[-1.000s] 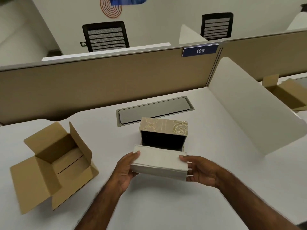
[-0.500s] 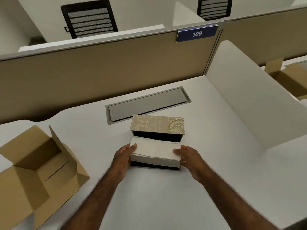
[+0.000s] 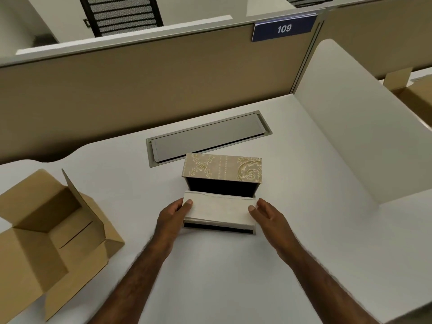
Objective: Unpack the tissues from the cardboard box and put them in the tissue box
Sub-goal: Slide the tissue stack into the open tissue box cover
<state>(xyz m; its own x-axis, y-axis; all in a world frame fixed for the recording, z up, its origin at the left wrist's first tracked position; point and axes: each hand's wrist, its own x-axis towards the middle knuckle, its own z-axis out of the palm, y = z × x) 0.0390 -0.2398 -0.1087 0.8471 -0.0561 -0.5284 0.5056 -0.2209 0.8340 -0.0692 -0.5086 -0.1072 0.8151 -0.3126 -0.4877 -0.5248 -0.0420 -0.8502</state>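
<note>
- Tissues [image 3: 218, 210]: a pale stack held level over the open tissue box [image 3: 222, 170], one hand at each short end.
- The left hand [image 3: 174, 212] clasps the stack's left end, thumb on top near the corner, fingers wrapped down the side.
- The right hand [image 3: 268, 212] presses against the right end, thumb tip on the top edge, the other fingers spread loosely behind; it grips less tightly than the left.
- Under the stack's near edge a dark strip of the box's inside shows, and behind the stack the black interior is open to view, so the stack sits at the mouth and is not fully down.
- The tissue box stands mid-desk; its raised beige lid carries gold scrollwork and leans away from the person.
- Both forearms come up from the bottom edge, bare.
- Just behind the box a grey cable hatch [image 3: 208, 137] lies flush in the white desk [image 3: 304, 242].
- Well apart to the left, the cardboard box [image 3: 53, 232] sits with its flaps thrown open; nothing shows inside but its bottom flaps.
- A white divider [image 3: 355, 127] stands on the right, and a tan partition [image 3: 140, 85] runs along the back.
- On the partition's top edge a blue sign [image 3: 284, 28] reads 109.
- Beyond it, a black mesh chair [image 3: 121, 14].
</note>
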